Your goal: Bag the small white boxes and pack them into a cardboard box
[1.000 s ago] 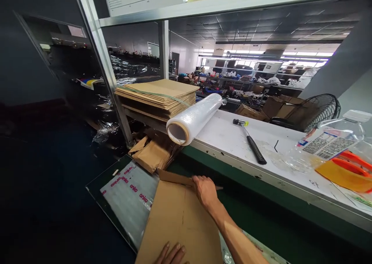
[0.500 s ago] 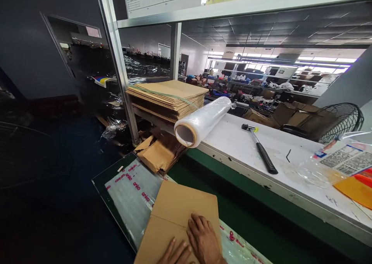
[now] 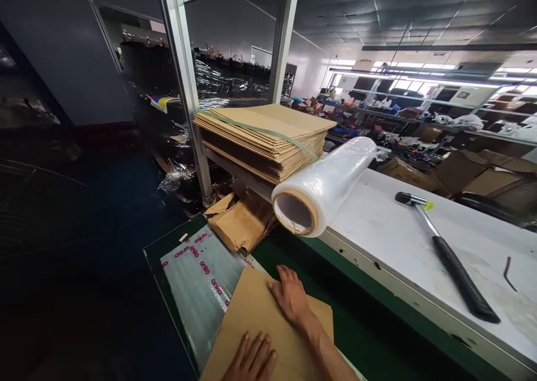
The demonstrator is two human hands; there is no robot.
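Both of my hands rest on a folded sheet of brown corrugated cardboard (image 3: 264, 336) at the bottom of the view. My right hand (image 3: 289, 296) lies flat near its far edge, fingers spread. My left hand (image 3: 251, 358) presses on the near part, its wrist cut off by the frame. Under the cardboard is a clear plastic bag (image 3: 199, 286) with repeated pink "onko" print. The cardboard hides much of the bag, and neither hand grips anything.
A strapped stack of flat cardboard sheets (image 3: 264, 137) sits behind a roll of stretch film (image 3: 323, 188) on a white workbench (image 3: 390, 230). A black-handled hammer (image 3: 444, 252) lies on the bench. Crumpled brown paper (image 3: 241, 224) sits below the stack.
My right hand has moved up to the cardboard's far edge. The view has turned right and closer, shifting the bench objects across the frame. The flap raised earlier now lies folded down.
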